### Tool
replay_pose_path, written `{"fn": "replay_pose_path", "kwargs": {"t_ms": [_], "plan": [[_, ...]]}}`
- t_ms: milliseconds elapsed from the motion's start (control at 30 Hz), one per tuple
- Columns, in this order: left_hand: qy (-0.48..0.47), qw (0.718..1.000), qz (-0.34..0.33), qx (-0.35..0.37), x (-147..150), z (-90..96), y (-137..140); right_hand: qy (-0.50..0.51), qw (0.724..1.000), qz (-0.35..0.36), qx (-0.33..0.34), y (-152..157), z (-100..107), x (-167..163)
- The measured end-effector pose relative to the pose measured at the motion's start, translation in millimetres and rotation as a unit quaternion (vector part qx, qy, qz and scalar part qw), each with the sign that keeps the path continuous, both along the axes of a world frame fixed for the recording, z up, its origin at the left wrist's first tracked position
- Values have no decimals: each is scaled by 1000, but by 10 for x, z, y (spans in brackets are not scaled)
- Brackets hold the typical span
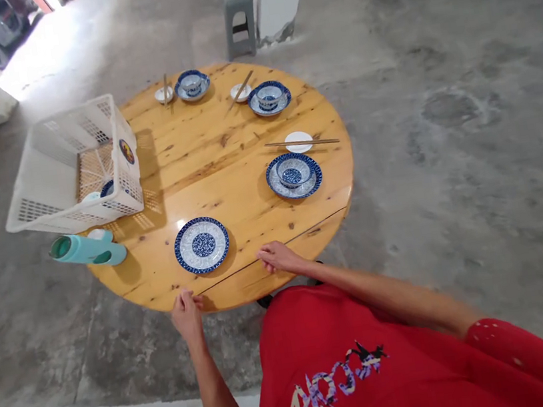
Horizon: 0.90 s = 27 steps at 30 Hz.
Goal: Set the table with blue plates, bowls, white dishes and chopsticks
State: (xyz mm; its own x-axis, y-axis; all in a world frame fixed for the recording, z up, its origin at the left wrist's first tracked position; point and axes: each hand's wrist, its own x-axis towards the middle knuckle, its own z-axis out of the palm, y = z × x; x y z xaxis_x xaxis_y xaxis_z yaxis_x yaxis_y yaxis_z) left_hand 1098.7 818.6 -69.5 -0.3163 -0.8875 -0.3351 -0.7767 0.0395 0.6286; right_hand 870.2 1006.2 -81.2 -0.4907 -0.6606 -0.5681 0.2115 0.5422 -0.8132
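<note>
A plate (202, 245) with a blue patterned rim and centre lies flat near the front edge of the round wooden table (231, 202). My left hand (187, 313) is at the table's edge, below and left of the plate, its fingers loosely bent and apart with nothing seen in them. Right of the plate, over the tabletop, my right hand (280, 258) has half-curled fingers with small gaps and no object visible. Neither hand touches the plate. A glass-like patterned bowl (292, 172) rests on a second blue-rimmed plate (316, 183) beyond my right hand.
Wooden chopsticks (326, 140) lie across a small white dish (298, 138). Similar settings with a bowl (269, 97) and another bowl (191, 83) sit farther back. At left are a white crate (56, 220) holding dishes and a turquoise bottle (76, 249). A grey stool (239, 23) stands beyond.
</note>
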Motion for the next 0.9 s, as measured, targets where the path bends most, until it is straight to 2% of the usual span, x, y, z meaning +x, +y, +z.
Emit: {"fn": "replay_pose_path", "kwargs": {"t_ms": [100, 200, 300, 400, 467, 533, 633, 700, 800, 900], "plan": [[-17, 1000, 15, -6, 17, 167, 488, -23, 1000, -16, 1, 495, 2, -150], [-21, 1000, -11, -12, -224, 268, 1018, -35, 998, -43, -1, 982, -33, -358], [2, 999, -22, -25, -751, 276, 1569, -38, 997, -74, -6, 1468, -77, -639], [53, 997, -51, -23, -1498, 226, 2165, -48, 991, -123, -14, 1994, -106, -984], [102, 989, -111, -12, -2035, 200, 2574, -55, 982, -180, -30, 2371, -112, -1217], [123, 969, -212, -7, -2526, 201, 2959, -59, 968, -241, -44, 2741, -114, -1425], [106, 918, -380, -43, -3089, 239, 3425, -69, 949, -306, -46, 3194, -131, -1661], [77, 881, -461, -75, -3354, 259, 3641, -86, 937, -335, -42, 3386, -165, -1776], [30, 852, -516, -81, -3681, 259, 3834, -122, 930, -345, -38, 3524, -245, -1951], [14, 851, -521, -61, -4061, 238, 3920, -138, 933, -330, -38, 3570, -328, -2234]]}}
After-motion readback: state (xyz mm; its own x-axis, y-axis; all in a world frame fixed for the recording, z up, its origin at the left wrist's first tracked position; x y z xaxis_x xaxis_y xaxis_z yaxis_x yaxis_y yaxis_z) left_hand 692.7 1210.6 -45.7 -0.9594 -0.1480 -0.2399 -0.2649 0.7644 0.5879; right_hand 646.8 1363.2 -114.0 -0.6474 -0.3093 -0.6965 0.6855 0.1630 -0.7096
